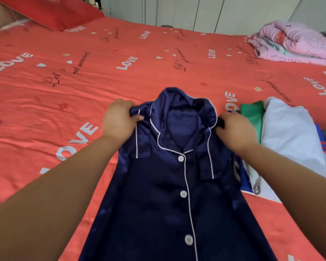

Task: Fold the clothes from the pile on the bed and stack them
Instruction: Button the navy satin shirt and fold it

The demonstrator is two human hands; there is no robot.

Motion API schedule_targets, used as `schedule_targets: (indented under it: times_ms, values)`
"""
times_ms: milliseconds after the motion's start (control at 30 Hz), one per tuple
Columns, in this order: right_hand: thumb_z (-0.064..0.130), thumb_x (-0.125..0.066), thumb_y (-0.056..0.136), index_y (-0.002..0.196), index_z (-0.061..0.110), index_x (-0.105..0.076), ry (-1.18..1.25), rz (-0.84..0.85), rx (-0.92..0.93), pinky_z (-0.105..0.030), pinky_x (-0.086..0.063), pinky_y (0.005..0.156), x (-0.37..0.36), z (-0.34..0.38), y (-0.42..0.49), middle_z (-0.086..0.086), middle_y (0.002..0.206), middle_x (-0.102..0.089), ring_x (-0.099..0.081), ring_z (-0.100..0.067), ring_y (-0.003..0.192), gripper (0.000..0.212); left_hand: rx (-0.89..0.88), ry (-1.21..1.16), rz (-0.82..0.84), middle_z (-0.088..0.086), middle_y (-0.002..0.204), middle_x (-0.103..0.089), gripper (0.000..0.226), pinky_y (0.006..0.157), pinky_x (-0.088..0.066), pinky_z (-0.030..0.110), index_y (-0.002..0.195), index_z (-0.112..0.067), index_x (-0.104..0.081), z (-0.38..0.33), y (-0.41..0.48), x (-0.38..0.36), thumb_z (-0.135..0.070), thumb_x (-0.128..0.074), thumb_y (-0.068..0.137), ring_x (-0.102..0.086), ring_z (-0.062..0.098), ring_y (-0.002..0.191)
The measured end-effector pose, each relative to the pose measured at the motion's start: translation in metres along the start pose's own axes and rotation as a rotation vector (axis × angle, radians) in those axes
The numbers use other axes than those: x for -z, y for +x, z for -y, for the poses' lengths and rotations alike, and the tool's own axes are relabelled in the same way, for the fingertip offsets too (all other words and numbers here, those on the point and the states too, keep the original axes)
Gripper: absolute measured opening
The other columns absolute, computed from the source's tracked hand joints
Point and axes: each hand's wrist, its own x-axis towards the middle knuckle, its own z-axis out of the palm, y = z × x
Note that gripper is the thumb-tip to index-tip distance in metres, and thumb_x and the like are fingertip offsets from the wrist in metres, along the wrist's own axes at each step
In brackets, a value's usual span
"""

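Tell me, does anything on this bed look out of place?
Nothing is spilled or damaged. The collar of the navy shirt stands crumpled between the left hand and right hand; the pink quilt in the far corner is loosely bundled.

**A:** Where does the pyjama shirt [158,194] lie?

**B:** Flat on the bed [158,53], from the centre of the frame down. Its collar is toward the far side and its hem runs off the bottom edge.

**A:** And the grips?

**B:** The left grip [119,119] holds the shoulder left of the collar. The right grip [233,129] holds the shoulder to its right.

**A:** What's at the right of the frame?

**B:** The stacked clothes [286,129], on the bed just beside the shirt's right edge.

**A:** Farther back?

**B:** A pillow [51,10] in the upper left corner and a bundled quilt [294,42] on the bed at upper right. The cupboard doors [186,12] stand behind the bed, along the top.
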Motion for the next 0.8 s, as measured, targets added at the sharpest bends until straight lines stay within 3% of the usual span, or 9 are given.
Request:
schedule_targets:
  times_ms: [200, 300, 400, 500, 533, 600, 633, 700, 800]
  values:
    - [0.016, -0.056, 0.081, 0.09, 0.005, -0.058, -0.003, -0.074, 0.034, -0.04, -0.04, 0.071, 0.043, 0.002, -0.033, -0.02, 0.092, -0.057, -0.055, -0.04, 0.087, 0.015, -0.153, -0.094, -0.058, 0.016, 0.079, -0.057, 0.022, 0.066, -0.024, 0.024, 0.085, -0.004, -0.068, -0.015, -0.026, 0.043, -0.018, -0.077, 0.071, -0.052, 0.03, 0.086]
    - [0.012, -0.062, 0.077, 0.088, 0.007, -0.061, 0.028, -0.119, 0.074, -0.039, -0.04, 0.065, 0.068, 0.004, -0.089, -0.019, 0.083, -0.059, -0.058, -0.041, 0.078, 0.013, -0.187, -0.162, -0.056, 0.009, 0.07, -0.052, 0.018, 0.063, -0.024, 0.021, 0.077, -0.004, -0.067, -0.02, -0.073, 0.074, -0.013, -0.079, 0.067, -0.049, 0.022, 0.075]
    - [0.005, -0.069, 0.066, 0.079, 0.011, -0.062, 0.04, -0.091, 0.1, -0.04, -0.042, 0.058, 0.09, -0.002, -0.165, -0.014, 0.071, -0.059, -0.058, -0.039, 0.064, 0.016, -0.337, -0.121, 0.012, 0.006, 0.067, -0.057, 0.016, 0.062, -0.023, 0.019, 0.071, -0.006, -0.065, -0.017, -0.143, 0.102, -0.011, -0.071, 0.057, -0.044, 0.013, 0.07]
    - [0.012, -0.073, 0.043, 0.076, 0.021, -0.064, -0.035, 0.114, 0.218, -0.038, -0.049, 0.057, 0.095, -0.009, -0.251, 0.002, 0.071, -0.062, -0.063, -0.028, 0.063, 0.035, -0.416, -0.034, 0.286, 0.0, 0.071, -0.061, 0.038, 0.065, -0.031, 0.021, 0.076, -0.02, -0.062, -0.004, -0.225, 0.116, -0.009, -0.066, 0.04, -0.046, 0.011, 0.074]
    - [0.017, -0.077, 0.041, 0.08, 0.025, -0.065, -0.099, 0.254, 0.246, -0.035, -0.051, 0.064, 0.091, -0.011, -0.274, 0.006, 0.078, -0.063, -0.065, -0.022, 0.07, 0.042, -0.432, 0.01, 0.395, -0.003, 0.072, -0.062, 0.043, 0.065, -0.032, 0.022, 0.077, -0.026, -0.062, 0.0, -0.25, 0.119, -0.014, -0.069, 0.036, -0.049, 0.009, 0.074]
    - [0.024, -0.073, 0.055, 0.099, 0.03, -0.063, -0.147, 0.515, 0.194, -0.03, -0.045, 0.087, 0.083, -0.018, -0.311, 0.012, 0.102, -0.06, -0.06, -0.015, 0.098, 0.045, -0.452, 0.088, 0.538, -0.01, 0.076, -0.063, 0.044, 0.067, -0.033, 0.021, 0.075, -0.033, -0.067, 0.007, -0.289, 0.122, -0.027, -0.071, 0.031, -0.053, 0.006, 0.078]
    - [0.018, -0.067, 0.059, 0.102, 0.03, -0.063, -0.061, 0.554, 0.132, -0.029, -0.042, 0.089, 0.079, -0.024, -0.322, 0.011, 0.106, -0.06, -0.059, -0.017, 0.103, 0.045, -0.413, 0.067, 0.559, -0.012, 0.079, -0.064, 0.045, 0.069, -0.035, 0.019, 0.075, -0.033, -0.069, 0.011, -0.3, 0.123, -0.026, -0.068, 0.031, -0.056, 0.005, 0.081]
    - [0.004, -0.06, 0.056, 0.094, 0.022, -0.067, 0.177, 0.415, -0.032, -0.031, -0.044, 0.082, 0.076, -0.034, -0.333, 0.004, 0.097, -0.066, -0.062, -0.025, 0.095, 0.043, -0.226, -0.11, 0.517, -0.012, 0.085, -0.064, 0.045, 0.077, -0.039, 0.018, 0.078, -0.027, -0.071, 0.012, -0.309, 0.127, -0.013, -0.06, 0.037, -0.061, 0.011, 0.084]
    - [0.005, -0.065, 0.073, 0.106, 0.013, -0.064, 0.273, 0.236, -0.307, -0.031, -0.042, 0.083, 0.074, -0.038, -0.327, -0.008, 0.105, -0.063, -0.059, -0.028, 0.101, 0.034, 0.06, -0.19, 0.337, 0.001, 0.099, -0.061, 0.034, 0.09, -0.038, 0.026, 0.093, -0.014, -0.07, 0.007, -0.303, 0.125, 0.0, -0.063, 0.063, -0.058, 0.024, 0.098]
